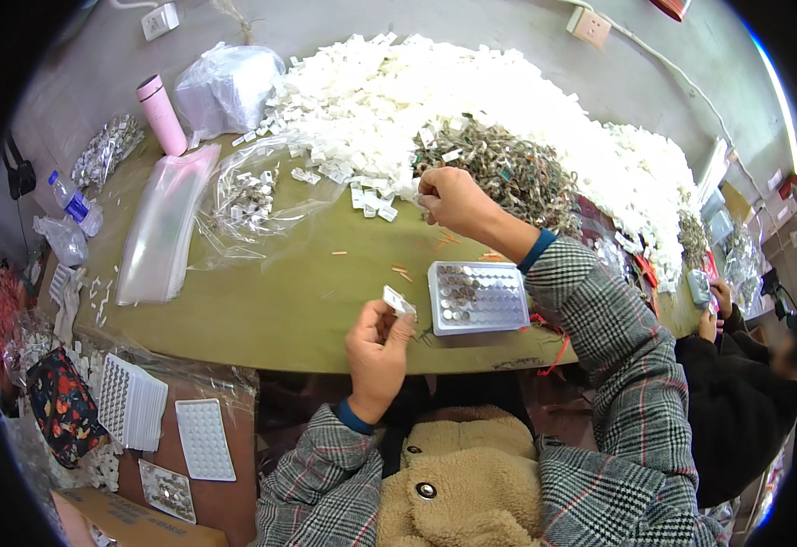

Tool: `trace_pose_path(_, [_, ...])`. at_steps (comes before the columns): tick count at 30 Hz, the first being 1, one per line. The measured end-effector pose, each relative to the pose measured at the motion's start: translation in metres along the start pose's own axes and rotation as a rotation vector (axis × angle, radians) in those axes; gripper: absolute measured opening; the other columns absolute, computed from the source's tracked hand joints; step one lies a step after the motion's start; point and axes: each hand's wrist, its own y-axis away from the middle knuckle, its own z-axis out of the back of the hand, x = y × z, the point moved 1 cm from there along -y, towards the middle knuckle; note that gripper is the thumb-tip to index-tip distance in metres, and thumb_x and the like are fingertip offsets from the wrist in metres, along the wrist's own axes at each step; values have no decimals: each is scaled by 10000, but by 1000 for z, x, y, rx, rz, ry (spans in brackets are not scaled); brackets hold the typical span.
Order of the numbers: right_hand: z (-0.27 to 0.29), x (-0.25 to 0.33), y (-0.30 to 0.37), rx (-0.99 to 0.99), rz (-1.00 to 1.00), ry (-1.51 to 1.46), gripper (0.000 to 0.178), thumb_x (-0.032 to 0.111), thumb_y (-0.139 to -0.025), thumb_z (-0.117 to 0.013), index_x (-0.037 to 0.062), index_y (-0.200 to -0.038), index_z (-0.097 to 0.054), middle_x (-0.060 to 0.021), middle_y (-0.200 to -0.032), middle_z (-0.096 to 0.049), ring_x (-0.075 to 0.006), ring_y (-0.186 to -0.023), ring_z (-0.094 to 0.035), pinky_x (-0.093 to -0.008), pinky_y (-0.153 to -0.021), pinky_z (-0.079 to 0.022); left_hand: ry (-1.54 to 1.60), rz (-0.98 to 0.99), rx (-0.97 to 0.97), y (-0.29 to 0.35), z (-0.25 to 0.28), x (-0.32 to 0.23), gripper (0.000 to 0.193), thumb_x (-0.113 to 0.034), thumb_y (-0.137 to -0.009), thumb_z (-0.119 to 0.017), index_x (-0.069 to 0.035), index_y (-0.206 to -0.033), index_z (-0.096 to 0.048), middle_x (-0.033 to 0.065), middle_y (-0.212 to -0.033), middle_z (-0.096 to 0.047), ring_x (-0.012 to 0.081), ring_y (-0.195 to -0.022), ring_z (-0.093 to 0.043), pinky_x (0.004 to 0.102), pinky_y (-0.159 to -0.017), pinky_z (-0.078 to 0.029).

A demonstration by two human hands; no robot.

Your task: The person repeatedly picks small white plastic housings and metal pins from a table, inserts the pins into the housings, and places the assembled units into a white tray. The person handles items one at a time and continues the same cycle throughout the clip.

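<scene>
My left hand [378, 351] is closed in a pinch on a small white plastic piece [397, 300], held above the green table near its front edge. My right hand [460, 202] reaches farther out, fingers pinched together, between the heap of white pieces [362, 109] and the tangled brown-green heap of small parts [508, 173]. What its fingertips hold, if anything, is too small to make out. Right of my left hand and below my right forearm stands a clear-white compartment tray [494, 317], with round metallic discs in its left-hand cells.
Clear plastic sleeves [166, 237], a pink bottle [162, 116] and a plastic bag of small parts [251, 201] lie on the left of the table [298, 319]. Stacked white trays [131, 401] stand at the lower left. At the far right, another person's hands [715, 310] work.
</scene>
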Motion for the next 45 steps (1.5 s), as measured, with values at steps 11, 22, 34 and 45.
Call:
trace_pose_path(11, [38, -33, 74, -41, 142, 79, 219, 12, -852, -650, -38, -1064, -671, -184, -881, -686, -317, -769, -683, -378, -688, -526, -2, 14, 0, 1, -8, -7, 207, -160, -974, -651, 3, -1096, -617, 27, -902, -663, 74, -738, -616, 207, -647, -475])
trace_pose_path(22, [135, -94, 148, -129, -81, 69, 134, 80, -843, -687, -43, -891, -703, -150, -696, -672, -190, -609, -626, -344, -593, -493, -209, -65, -39, 8, -11, 7, 123, -45, -953, -632, 23, -1042, -581, 37, -864, -638, 82, -728, -599, 225, -654, -497])
trace_pose_path(34, [95, -142, 163, -277, -432, 214, 292, 232, -793, -765, -21, -918, -691, -237, -887, -690, -417, -886, -668, -490, -791, -530, -232, -51, -54, 9, -13, 9, 147, -25, -945, -637, 47, -1048, -562, 57, -884, -632, 97, -726, -587, 234, -656, -499])
trace_pose_path(45, [118, -141, 153, -412, -444, 161, 293, 232, -776, -790, -17, -809, -638, -229, -858, -674, -422, -858, -657, -495, -742, -519, -182, -76, -39, 8, -12, 12, 156, -29, -944, -641, 43, -1064, -572, 45, -895, -627, 83, -724, -572, 231, -652, -493])
